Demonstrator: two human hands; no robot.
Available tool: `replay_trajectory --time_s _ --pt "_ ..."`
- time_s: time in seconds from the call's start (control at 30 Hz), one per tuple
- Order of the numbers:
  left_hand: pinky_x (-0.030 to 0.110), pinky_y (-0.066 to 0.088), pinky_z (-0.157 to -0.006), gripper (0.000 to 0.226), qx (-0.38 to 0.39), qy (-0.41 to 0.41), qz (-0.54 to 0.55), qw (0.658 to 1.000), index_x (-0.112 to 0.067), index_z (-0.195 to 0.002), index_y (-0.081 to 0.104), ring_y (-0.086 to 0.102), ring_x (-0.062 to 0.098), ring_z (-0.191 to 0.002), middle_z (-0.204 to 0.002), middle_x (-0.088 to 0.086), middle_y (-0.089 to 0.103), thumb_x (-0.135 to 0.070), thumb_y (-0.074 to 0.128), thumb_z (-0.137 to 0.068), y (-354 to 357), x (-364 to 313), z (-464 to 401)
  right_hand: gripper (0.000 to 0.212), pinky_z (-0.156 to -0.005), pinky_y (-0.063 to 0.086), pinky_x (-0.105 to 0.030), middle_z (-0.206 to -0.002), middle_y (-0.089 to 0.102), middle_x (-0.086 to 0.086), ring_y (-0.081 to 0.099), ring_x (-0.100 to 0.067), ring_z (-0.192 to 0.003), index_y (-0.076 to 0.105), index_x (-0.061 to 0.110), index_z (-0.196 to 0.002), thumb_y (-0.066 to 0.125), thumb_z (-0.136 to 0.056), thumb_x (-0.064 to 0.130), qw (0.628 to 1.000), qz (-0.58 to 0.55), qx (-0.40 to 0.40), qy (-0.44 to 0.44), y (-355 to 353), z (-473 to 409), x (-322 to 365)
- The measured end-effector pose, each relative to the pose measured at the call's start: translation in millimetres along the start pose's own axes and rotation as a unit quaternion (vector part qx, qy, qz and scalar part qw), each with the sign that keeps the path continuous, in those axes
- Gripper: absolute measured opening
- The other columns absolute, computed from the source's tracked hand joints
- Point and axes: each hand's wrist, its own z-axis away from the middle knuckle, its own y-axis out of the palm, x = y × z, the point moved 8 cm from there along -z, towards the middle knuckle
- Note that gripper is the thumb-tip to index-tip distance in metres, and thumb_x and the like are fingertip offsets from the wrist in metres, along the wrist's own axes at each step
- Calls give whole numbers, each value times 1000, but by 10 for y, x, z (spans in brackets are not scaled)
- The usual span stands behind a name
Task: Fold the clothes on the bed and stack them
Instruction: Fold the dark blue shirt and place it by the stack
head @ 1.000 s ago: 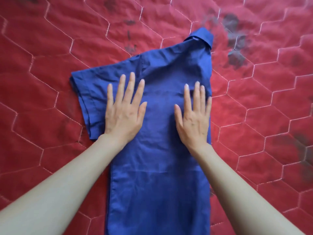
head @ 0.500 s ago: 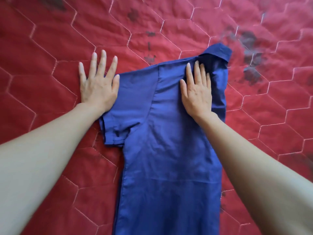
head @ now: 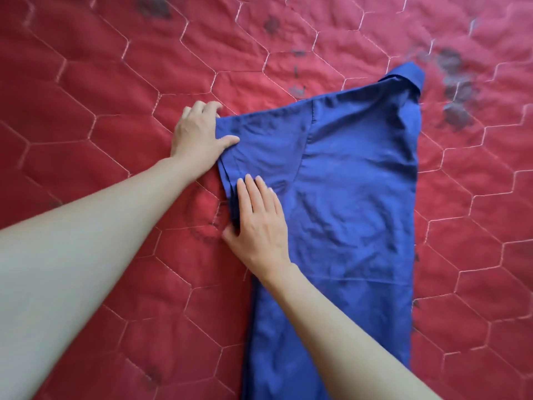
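Note:
A blue short-sleeved shirt (head: 354, 203) lies folded lengthwise on the red quilted bed cover (head: 86, 111), its collar at the far right and one sleeve sticking out to the left. My left hand (head: 199, 137) grips the far corner of that sleeve's cuff, thumb on top of the cloth and fingers curled under its edge. My right hand (head: 259, 226) lies on the near part of the sleeve with fingers straight, its thumb at the sleeve's lower edge.
The red cover with white hexagon stitching fills the view on all sides. Dark grey printed patches (head: 455, 90) lie beyond the collar at the far right. No other clothes are in view.
My left hand went from flat on the cover to gripping the sleeve's cuff corner. My right hand left the collar area and came down onto the sleeve's near edge.

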Motion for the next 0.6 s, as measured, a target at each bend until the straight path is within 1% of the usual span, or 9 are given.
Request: replay_trajectory --time_s 0.07,0.13,0.23,0.33,0.4,0.47,0.5,0.53,0.6 --pt "35 35 -89 47 0 -24 20 1000 -11 -119 56 50 32 -111 -118 12 61 -39 70 -85 2 28 -26 52 -97 49 -40 -127 62 -13 58 -30 -120 58 0 -129 59 -77 8 997 36 -63 -5 -77 -43 55" --pt "36 36 -78 36 8 -23 8 1000 -9 -106 60 55 34 -104 -108 14 65 -38 68 -86 12 4 -25 40 -79 54 -33 -113 67 -6 65 -25 -102 62 5 -125 46 -89 2 989 94 -110 -14 -121 -76 124" --pt "33 33 -71 27 19 -32 32 999 -8 -95 63 59 36 -95 -97 15 67 -33 69 -84 -41 -32 -8 47 -56 46 -25 -91 66 3 61 -17 -76 67 17 -119 44 -82 0 980 160 -122 1 -179 -115 161" --pt "25 35 -69 20 39 -81 133 987 -11 -94 68 59 25 -88 -92 8 68 -23 73 -79 -169 -29 -29 44 -42 33 -24 -69 58 7 54 -13 -58 73 21 -102 56 -66 2 977 177 -118 35 -337 -154 151" --pt "27 46 -76 23 45 -111 203 972 -12 -97 69 62 23 -88 -96 9 70 -17 76 -75 -298 -97 -71 39 -41 30 -25 -69 59 3 57 -17 -56 71 17 -96 66 -61 2 984 96 -132 76 -489 -174 58" --pt "37 56 -82 26 41 -123 282 951 -14 -98 67 67 28 -95 -100 14 70 -11 77 -74 -422 -274 -128 39 -54 42 -31 -88 67 0 62 -21 -72 67 14 -107 64 -69 3 975 -105 -142 133 -633 -169 -149" --pt "40 58 -78 27 43 -121 328 936 -14 -98 65 67 29 -94 -101 16 69 -9 77 -75 -466 -422 -149 39 -64 45 -32 -94 69 1 62 -17 -78 65 17 -110 62 -73 5 951 -207 -145 180 -703 -138 -309" --pt "38 60 -72 27 51 -110 373 920 -15 -100 62 68 28 -89 -99 17 67 -8 76 -77 -482 -608 -167 36 -69 45 -27 -92 69 4 60 -11 -77 63 20 -109 61 -76 7 917 -281 -162 229 -779 -80 -487" --pt "33 59 -65 25 86 -64 446 889 -14 -108 56 67 23 -78 -94 14 65 -13 69 -87 -449 -1059 -159 27 -66 40 -18 -80 65 11 56 -4 -69 60 24 -104 60 -81 9 856 -355 -200 318 -870 107 -862"
